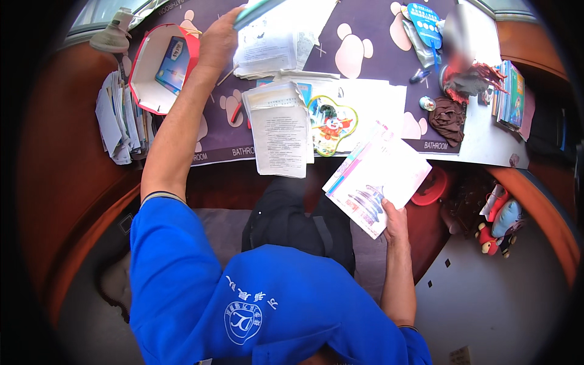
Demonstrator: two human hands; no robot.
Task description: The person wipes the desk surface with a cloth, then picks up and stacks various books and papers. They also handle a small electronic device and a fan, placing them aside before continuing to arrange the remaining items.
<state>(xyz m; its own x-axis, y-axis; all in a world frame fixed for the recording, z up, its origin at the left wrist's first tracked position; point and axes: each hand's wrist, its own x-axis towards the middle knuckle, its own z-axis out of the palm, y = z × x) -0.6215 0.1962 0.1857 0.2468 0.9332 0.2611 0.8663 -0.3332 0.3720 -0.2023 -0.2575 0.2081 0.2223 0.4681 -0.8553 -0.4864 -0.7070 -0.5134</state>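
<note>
My right hand [396, 221] grips a small stack of booklets [388, 166] by its lower edge, thumb on the white cover with a printed round pagoda-like building. The stack is held tilted in front of the desk's edge. Far up on the left, my left hand [220, 40] grips a thin teal-edged book or folder [258, 13], partly cut off by the top of the view. Below it lie printed sheets [264, 52]. A worn stack of printed papers [282, 132] overhangs the desk's front edge, beside a flower-shaped tin or tray [332, 125] with a cartoon picture.
A red-rimmed box [150, 59] holding a blue booklet stands at left, beside upright papers [121, 116]. To the right are a blue hand fan [424, 23], a brown cloth [446, 119] and a row of books [513, 98]. Plush toys [490, 239] sit below right.
</note>
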